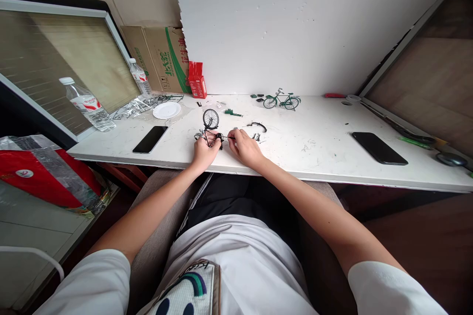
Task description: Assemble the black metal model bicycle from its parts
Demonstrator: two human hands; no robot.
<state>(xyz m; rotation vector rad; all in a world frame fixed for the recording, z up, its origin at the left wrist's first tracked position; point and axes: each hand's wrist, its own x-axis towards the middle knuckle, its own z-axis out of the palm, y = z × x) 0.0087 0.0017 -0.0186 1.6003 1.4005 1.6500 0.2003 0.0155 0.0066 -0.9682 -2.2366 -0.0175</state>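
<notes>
At the table's front edge, my left hand is closed around a black model bicycle. The bicycle is tilted, with one spoked wheel pointing away from me. From the right, my right hand pinches a thin dark-shafted tool that looks like a small screwdriver. Its tip points at the bicycle's dark lower part beside my left fingers; whether it touches is too small to tell. Beyond my right hand lie a curved black part and a small black piece. A finished-looking green model bicycle stands farther back.
A green part lies mid-table. Leftward are a phone, a white plate, parts frames, a water bottle and a red box. Rightward are another phone and a computer mouse. A wall closes the back.
</notes>
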